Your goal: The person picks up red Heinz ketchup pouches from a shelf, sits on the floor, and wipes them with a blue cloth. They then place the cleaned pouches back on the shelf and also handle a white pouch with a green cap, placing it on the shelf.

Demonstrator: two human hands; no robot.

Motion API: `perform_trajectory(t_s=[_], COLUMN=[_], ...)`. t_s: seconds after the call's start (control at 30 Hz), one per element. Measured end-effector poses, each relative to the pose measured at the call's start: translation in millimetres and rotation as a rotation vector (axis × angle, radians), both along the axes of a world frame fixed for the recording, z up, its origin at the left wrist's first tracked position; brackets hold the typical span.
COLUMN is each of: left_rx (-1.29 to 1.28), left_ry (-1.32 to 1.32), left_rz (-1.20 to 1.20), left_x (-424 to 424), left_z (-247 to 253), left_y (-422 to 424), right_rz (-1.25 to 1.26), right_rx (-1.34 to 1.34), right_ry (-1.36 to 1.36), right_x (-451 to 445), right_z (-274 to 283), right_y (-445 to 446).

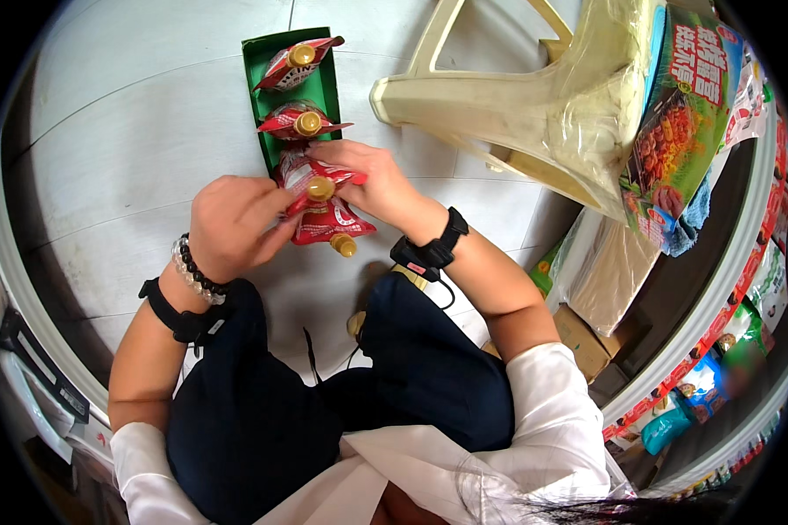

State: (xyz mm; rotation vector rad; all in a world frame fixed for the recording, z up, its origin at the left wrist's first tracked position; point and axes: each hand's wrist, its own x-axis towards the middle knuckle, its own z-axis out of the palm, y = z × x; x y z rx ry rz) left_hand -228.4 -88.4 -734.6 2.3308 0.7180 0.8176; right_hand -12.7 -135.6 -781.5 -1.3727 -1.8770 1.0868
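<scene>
On the floor stands a narrow green cardboard box point(331, 79), open at the top. Two red Heinz spouted pouches with gold caps, a far pouch point(292, 75) and a middle pouch point(282, 121), stand in it. At its near end a third red pouch point(295, 174) is pinched at its edges between my left hand point(233, 223) and my right hand point(371, 180). Just below that one lies another red pouch point(335, 223), its gold cap pointing toward me. The base of the pouch in my hands is hidden, so its depth in the box cannot be told.
A cream plastic stool point(499, 98) lies tipped on its side at the right, beside a printed package point(683, 125). A plastic-wrapped pack point(611, 275) and a cardboard carton point(581, 341) sit below it. Shelves with bagged goods point(702, 387) curve along the right; pale floor tiles point(138, 118) extend left.
</scene>
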Motion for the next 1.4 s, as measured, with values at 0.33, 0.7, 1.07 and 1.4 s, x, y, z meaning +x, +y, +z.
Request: perform_trajectory(t_s=[0.33, 0.7, 1.07, 1.4], left_rx=[-0.208, -0.552, -0.782, -0.599], left_ry=[0.239, -0.163, -0.317, -0.254], left_rz=[-0.194, 0.062, -0.091, -0.028], left_x=[-3, 7, 21, 34], left_z=[-39, 17, 70, 75], left_y=[-33, -26, -7, -18], right_rz=[-0.076, -0.217, -0.466, 0.203], right_rx=[0.082, -0.105, -0.433, -1.121], right_ry=[-0.126, 0.314, 0.649, 1.903], right_x=[3, 13, 2, 13], right_z=[0, 59, 87, 94], right_y=[-4, -45, -27, -35])
